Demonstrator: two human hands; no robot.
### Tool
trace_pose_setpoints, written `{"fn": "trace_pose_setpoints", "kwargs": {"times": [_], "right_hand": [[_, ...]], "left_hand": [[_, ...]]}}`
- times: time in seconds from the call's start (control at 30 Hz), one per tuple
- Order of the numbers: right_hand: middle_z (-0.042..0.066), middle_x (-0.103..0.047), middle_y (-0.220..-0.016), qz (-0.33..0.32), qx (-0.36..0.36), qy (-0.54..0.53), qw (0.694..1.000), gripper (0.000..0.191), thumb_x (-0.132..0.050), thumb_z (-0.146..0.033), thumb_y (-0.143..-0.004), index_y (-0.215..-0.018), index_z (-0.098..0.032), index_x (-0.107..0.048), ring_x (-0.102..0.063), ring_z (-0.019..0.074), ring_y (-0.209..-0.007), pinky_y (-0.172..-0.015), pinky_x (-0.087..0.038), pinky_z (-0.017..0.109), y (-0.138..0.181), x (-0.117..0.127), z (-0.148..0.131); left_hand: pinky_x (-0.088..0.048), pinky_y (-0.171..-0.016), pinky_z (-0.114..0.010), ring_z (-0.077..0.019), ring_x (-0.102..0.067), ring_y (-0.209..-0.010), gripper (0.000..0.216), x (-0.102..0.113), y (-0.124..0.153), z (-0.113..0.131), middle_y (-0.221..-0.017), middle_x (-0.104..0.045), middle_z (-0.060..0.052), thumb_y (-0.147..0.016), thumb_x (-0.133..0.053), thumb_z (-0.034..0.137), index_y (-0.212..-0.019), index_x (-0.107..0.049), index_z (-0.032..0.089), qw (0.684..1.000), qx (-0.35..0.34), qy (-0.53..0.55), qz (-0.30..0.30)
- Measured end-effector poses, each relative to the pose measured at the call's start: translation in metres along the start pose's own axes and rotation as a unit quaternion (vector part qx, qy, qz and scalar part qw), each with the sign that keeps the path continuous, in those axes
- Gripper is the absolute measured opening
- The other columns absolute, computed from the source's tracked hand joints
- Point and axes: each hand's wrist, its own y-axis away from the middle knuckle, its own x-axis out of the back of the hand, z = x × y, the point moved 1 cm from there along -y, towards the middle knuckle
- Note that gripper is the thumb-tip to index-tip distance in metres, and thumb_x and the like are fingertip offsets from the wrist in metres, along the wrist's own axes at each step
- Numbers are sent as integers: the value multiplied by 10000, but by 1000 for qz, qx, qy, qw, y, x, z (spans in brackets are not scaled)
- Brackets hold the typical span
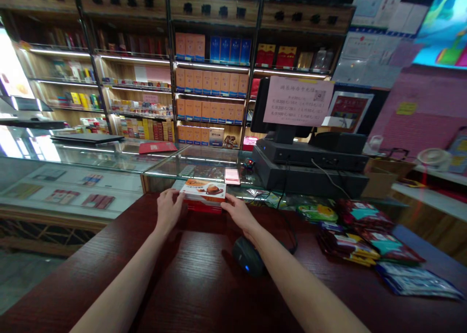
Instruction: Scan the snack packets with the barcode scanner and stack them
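A flat white and red box [203, 193] with a picture of food on its lid sits at the far edge of the dark wooden counter [189, 279]. My left hand [168, 209] grips its left end with curled fingers. My right hand [237, 213] presses against its right end. Both arms reach forward across the counter. Beneath my right forearm lies a black computer mouse [247, 261] with a small blue light.
Several snack packets [365, 236] lie on the counter to the right. A black till with a screen and a pink notice [297, 102] stands behind. Glass display cases [109, 163] run left, and shelves of boxed goods [209, 90] fill the back wall.
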Motion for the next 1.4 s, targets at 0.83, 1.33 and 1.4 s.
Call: {"fn": "trace_pose_setpoints", "kwargs": {"times": [0.83, 1.33, 1.4], "right_hand": [[21, -690, -1288, 50, -103, 40, 993, 488, -605, -379, -806, -1276, -270, -674, -598, 280, -1212, -1055, -419, 456, -7, 12, -11], [52, -655, -1329, 73, -105, 16, 992, 484, -632, -291, -733, -1213, -248, -677, -580, 241, -1228, -1038, -438, 376, -12, 16, 18], [49, -655, -1320, 68, -138, 12, 988, 466, -619, -255, -700, -1161, -250, -692, -570, 253, -1231, -1007, -447, 374, -10, 17, 21]], "left_hand": [[-445, -1034, -504, -323, -536, -1206, 291, -11, -11, 13, -1196, -626, -125, -854, -520, 471, -906, -652, 216, 999, 26, -21, -8], [-425, -1069, -468, -314, -573, -1247, 536, -5, -7, 8, -1312, -631, -150, -866, -539, 545, -1274, -570, 197, 990, 113, 5, -89], [-402, -1100, -425, -283, -572, -1275, 616, -7, -5, 3, -1367, -614, -150, -890, -510, 559, -1376, -496, 181, 982, 138, 61, -114]]}}
